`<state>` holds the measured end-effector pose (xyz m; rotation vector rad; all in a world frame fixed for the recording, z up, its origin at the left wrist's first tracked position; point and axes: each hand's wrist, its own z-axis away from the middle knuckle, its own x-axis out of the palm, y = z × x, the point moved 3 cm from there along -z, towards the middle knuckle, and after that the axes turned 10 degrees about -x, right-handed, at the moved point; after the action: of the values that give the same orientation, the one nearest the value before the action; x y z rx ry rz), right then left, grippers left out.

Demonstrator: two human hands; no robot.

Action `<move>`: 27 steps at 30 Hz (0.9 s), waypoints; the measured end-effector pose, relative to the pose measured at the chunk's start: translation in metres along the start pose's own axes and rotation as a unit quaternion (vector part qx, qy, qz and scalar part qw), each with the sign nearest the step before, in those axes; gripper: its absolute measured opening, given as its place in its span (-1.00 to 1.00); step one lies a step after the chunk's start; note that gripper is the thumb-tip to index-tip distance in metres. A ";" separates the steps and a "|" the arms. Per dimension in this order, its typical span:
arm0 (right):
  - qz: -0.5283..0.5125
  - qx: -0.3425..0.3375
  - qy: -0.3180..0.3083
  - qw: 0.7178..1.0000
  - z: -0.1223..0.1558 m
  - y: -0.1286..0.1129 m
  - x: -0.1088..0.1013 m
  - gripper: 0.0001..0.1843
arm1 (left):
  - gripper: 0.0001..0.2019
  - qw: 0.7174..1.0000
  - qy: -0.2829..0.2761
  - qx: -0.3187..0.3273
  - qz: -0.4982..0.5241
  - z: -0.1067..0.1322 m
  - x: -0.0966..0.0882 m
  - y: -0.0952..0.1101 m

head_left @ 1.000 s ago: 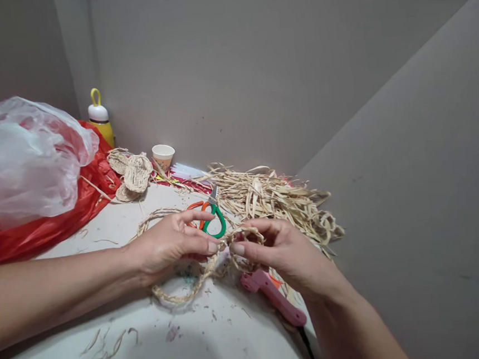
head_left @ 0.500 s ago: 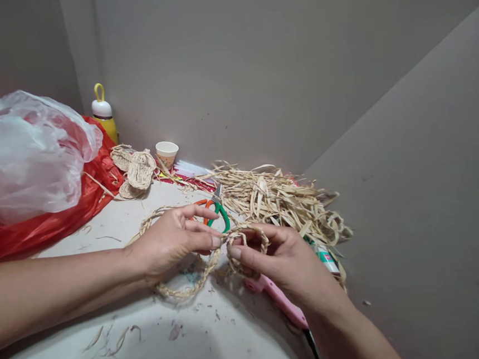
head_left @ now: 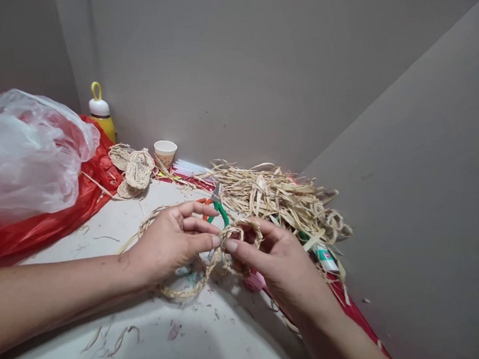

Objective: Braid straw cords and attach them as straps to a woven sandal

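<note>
A braided straw cord (head_left: 189,290) runs between my two hands, with one loop hanging low and smaller coils bunched at the right. My left hand (head_left: 175,241) pinches the cord between thumb and fingers. Close beside it, my right hand (head_left: 271,255) is closed on the coiled part, thumb on top; some fingers are hidden behind the coils. Just beyond my fingertips lie scissors (head_left: 222,213) with green and orange handles. A pink tool (head_left: 255,281) is mostly covered by my right hand.
A heap of dry straw strips (head_left: 275,199) lies at the back right, beside a white-and-green tube (head_left: 326,258). Flat woven straw pieces (head_left: 138,169), a paper cup (head_left: 165,152), a yellow bottle (head_left: 102,121) and red and clear plastic bags (head_left: 28,159) are further left. Straw scraps litter the table (head_left: 165,342).
My right hand has shifted slightly left and up, bringing the coils closer to my left fingertips. It now covers more of the pink tool. My left hand has barely moved.
</note>
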<state>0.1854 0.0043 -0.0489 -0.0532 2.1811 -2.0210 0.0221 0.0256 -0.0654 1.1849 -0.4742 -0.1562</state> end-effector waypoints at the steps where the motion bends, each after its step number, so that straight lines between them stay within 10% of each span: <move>1: -0.002 0.001 0.001 1.000 0.000 0.000 0.000 -0.76 | -0.64 1.000 0.001 0.001 0.000 0.000 0.000 0.000; 27: -0.032 0.000 0.055 0.998 0.001 -0.001 0.001 -0.71 | -0.86 0.998 0.025 0.045 -0.020 0.004 0.002 0.004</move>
<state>0.1841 0.0029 -0.0481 -0.0109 2.2720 -2.1055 0.0221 0.0230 -0.0601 1.2839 -0.4164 -0.1407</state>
